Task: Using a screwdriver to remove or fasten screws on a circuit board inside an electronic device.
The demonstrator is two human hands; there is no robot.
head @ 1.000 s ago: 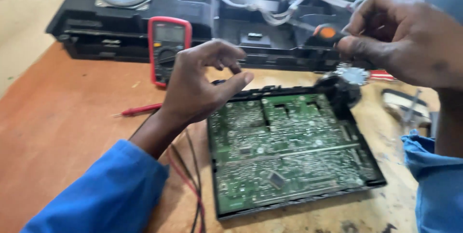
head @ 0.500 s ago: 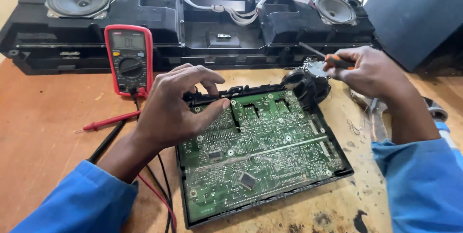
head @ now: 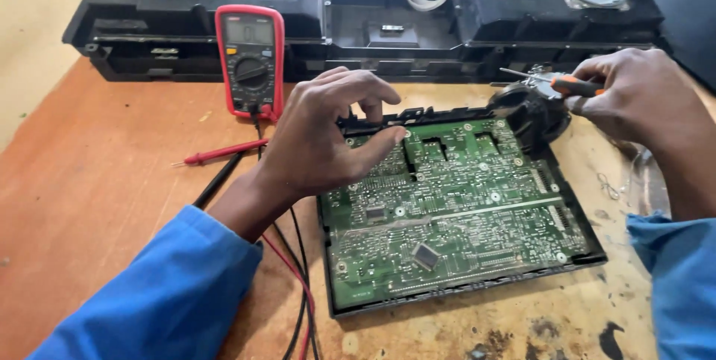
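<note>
A green circuit board [head: 455, 211] lies in a black tray frame [head: 462, 289] on the wooden bench. My left hand [head: 328, 136] rests on the board's upper left corner, fingers curled over the frame's far edge. My right hand [head: 641, 99] holds a small screwdriver with an orange handle [head: 570, 86], its metal tip pointing left above a round black part [head: 533, 114] at the board's upper right corner. Both my sleeves are blue.
A red multimeter [head: 250, 58] stands behind my left hand, its red probe [head: 220, 153] and black and red leads [head: 294, 285] running across the bench [head: 97, 203]. A long black speaker housing [head: 388, 24] with two round speakers spans the back. Small metal bits lie at the right.
The view has shifted and tilted down. My right hand has come down from above the board to its upper right corner with the screwdriver. My left hand stays on the board's upper left edge.
</note>
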